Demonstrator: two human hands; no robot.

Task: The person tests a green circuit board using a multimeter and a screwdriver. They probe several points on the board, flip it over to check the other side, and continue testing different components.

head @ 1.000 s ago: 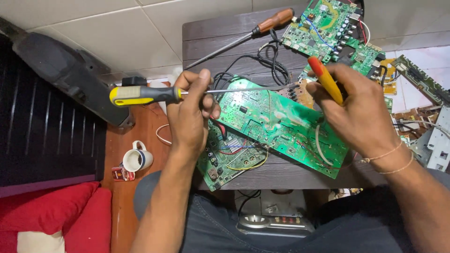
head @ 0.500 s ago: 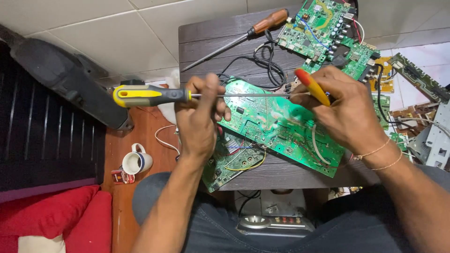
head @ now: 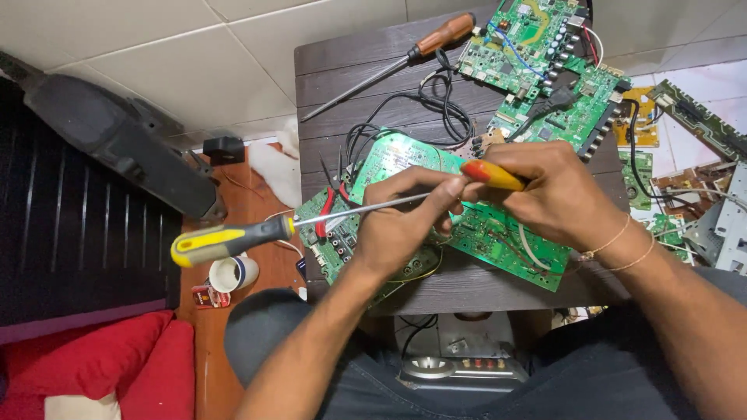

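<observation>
Both hands work over a green circuit board [head: 498, 225] that lies on a dark wooden table [head: 366, 70], partly overlapping a second green board [head: 334, 233] at the table's near left edge. Left hand [head: 397, 225] is closed, its fingers curled around the metal shaft of a long screwdriver with a yellow and grey handle [head: 229, 239]; the handle projects well out past the table's left edge, above a white mug [head: 232, 274]. Right hand [head: 552, 194] is closed around a small tool with an orange and yellow handle [head: 492, 174], pinching it between thumb and fingers, its red end touching the left hand's fingertips. Whether either tip touches the board cannot be told.

At the table's far edge lie a wooden-handled screwdriver [head: 405, 54], a coil of black cable [head: 436, 109] and further green boards [head: 545, 54].
</observation>
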